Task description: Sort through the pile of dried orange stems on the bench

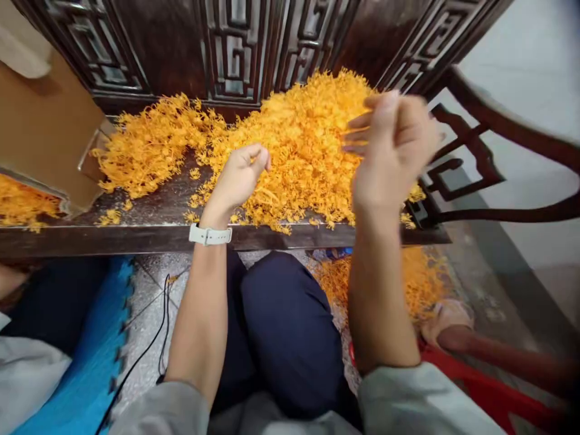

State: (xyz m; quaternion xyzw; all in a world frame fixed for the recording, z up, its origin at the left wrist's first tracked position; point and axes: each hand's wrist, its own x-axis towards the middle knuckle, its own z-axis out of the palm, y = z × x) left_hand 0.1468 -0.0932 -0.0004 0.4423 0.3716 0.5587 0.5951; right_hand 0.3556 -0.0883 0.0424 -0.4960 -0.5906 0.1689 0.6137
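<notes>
Pale buckled left wristband, grey sleeves, seemingly short, dark navy trousers

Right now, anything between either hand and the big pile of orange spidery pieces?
Nothing visible. The left hand and the blurred right hand both overlap the big orange pile in view. The cardboard box sits off left, the openwork wooden armrest off right.

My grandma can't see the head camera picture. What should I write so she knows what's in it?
A person's left hand, a pale strap around its wrist, and blurred right hand are over a big heap of spindly orange pieces on a dark wooden bench. A cardboard box is at the left.
</notes>
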